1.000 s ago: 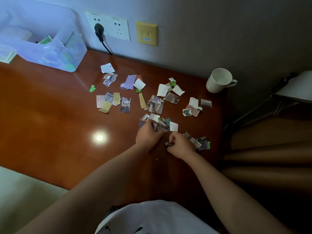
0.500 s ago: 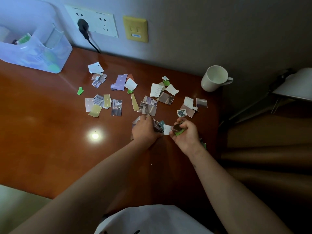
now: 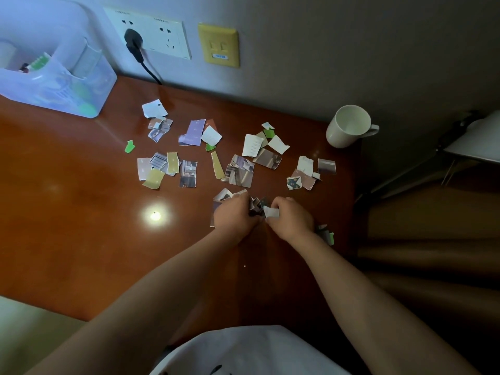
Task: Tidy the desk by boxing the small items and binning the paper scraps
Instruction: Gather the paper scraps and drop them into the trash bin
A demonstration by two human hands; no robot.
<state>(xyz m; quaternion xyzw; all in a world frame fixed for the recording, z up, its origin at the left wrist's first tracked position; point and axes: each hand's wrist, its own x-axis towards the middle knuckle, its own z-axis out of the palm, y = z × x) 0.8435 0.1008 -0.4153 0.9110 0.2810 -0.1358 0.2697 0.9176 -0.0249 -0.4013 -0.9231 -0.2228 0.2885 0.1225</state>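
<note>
One box (image 3: 81,93): clear plastic, far left by the wall, small items inside; well apart from both hands.
tabletop (image 3: 67,212): glossy brown wood.
scraps (image 3: 238,171): approx. two dozen torn paper bits spread over mid tabletop, from box side to mug; no bin in view.
left hand (image 3: 234,215): fingers curled over a bunch (image 3: 257,207) of scraps at near edge of the spread, clamped on it.
right hand (image 3: 290,219): just beside the left, thumb + fingers pinching a white scrap (image 3: 271,212) against the bunch.
stray bits (image 3: 326,235): a few by the right wrist, near tabletop edge.
mug (image 3: 347,125): white, upright, far right corner.
step: prob. gathering scraps into one handful; early, most lie loose.
next: needs far bits swept in, firm grip so none drop, then a bin.
</note>
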